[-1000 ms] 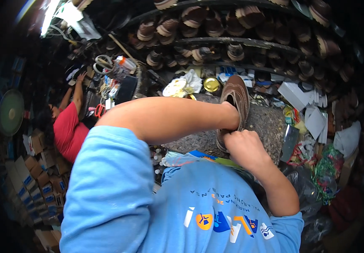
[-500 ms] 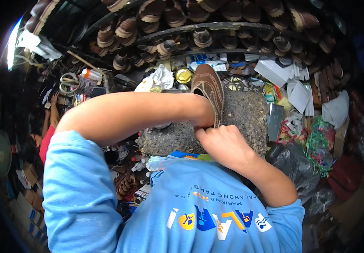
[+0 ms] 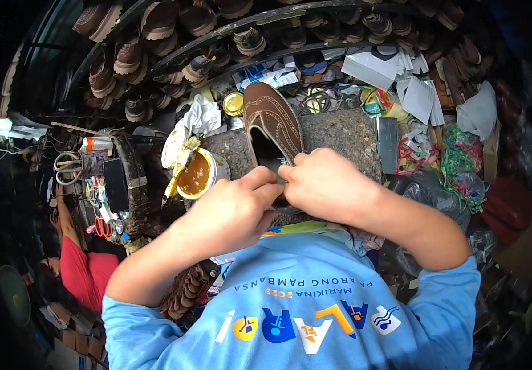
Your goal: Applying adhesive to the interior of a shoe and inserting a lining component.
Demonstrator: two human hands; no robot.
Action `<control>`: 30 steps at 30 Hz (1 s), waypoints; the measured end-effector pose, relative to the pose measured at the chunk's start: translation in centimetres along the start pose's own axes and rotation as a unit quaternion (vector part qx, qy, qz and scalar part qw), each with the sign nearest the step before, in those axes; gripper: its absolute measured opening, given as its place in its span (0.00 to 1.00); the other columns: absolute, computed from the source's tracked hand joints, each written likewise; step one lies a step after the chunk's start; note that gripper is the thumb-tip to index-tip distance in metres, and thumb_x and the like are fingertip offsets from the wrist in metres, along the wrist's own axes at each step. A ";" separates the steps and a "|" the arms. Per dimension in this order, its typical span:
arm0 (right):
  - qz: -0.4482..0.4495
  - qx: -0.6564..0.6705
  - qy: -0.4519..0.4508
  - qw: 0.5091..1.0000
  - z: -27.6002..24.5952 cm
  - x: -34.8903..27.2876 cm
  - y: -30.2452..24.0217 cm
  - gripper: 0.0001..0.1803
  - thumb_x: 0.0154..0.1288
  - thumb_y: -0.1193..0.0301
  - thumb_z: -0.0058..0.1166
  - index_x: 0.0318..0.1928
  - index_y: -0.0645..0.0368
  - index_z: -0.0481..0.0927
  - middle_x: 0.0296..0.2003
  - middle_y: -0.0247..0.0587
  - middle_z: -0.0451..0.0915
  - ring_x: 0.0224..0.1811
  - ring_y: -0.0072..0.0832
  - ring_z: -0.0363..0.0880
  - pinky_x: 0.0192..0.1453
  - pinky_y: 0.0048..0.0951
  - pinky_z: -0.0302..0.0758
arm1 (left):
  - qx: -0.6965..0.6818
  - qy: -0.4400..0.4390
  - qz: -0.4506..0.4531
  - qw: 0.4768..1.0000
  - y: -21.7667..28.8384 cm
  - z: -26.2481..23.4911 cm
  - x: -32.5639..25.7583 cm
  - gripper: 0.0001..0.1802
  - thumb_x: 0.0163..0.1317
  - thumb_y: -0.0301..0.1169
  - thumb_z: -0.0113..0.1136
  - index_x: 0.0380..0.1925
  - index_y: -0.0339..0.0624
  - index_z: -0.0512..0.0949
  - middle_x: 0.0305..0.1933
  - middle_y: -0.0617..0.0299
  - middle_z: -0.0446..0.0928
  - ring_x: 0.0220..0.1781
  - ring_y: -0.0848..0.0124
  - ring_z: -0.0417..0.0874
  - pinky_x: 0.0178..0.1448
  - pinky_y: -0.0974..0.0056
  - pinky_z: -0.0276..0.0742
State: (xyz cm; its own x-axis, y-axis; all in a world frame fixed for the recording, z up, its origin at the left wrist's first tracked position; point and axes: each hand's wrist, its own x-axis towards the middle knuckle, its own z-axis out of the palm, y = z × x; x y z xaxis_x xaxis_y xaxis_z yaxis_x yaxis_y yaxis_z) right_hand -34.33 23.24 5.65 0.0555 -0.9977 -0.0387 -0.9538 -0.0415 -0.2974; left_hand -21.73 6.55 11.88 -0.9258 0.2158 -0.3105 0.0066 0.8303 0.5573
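Observation:
A brown wingtip shoe (image 3: 272, 117) with pale stitching lies on the rough grey block, its toe pointing away from me and its opening nearest me. My left hand (image 3: 241, 206) is closed, thumb and fingers pinching at the left of the opening's heel end. Beside it, my right hand (image 3: 324, 185) grips the right edge of the opening with bent fingers. The two hands nearly touch, and they hide most of the heel. Left of the shoe stands an open tub of amber paste (image 3: 195, 174), with a smeared brush (image 3: 182, 161) across its rim.
The stone block (image 3: 340, 139) carries the work. Racks of brown shoes (image 3: 198, 68) curve along the back. On the left are scissors (image 3: 69, 166) and a tool holder; another person in red (image 3: 84, 268) sits beyond. Plastic bags (image 3: 429, 203) and paper scraps lie right.
My left hand has come back from inside the shoe to its heel end, beside my right hand. The view has shifted, and the paste tub, formerly behind my arm, now shows.

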 end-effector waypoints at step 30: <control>0.031 0.218 0.228 0.949 -4.0 0.0 4.3 0.21 0.49 0.77 0.68 0.47 0.66 0.84 0.48 0.53 0.84 0.48 0.42 0.84 0.54 0.39 0.80 | -0.150 0.195 0.070 0.967 -1.6 6.7 -1.9 0.16 0.51 0.23 0.65 0.42 0.32 0.83 0.40 0.54 0.79 0.31 0.60 0.83 0.34 0.55 0.83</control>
State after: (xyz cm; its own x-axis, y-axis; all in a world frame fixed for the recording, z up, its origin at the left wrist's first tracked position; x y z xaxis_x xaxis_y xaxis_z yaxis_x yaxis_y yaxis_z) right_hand -39.60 22.86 8.22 -0.2245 -0.9210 0.3185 -0.7334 -0.0555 -0.6775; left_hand -17.49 8.28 6.44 -0.9962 0.0559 0.0661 0.0865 0.6087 0.7887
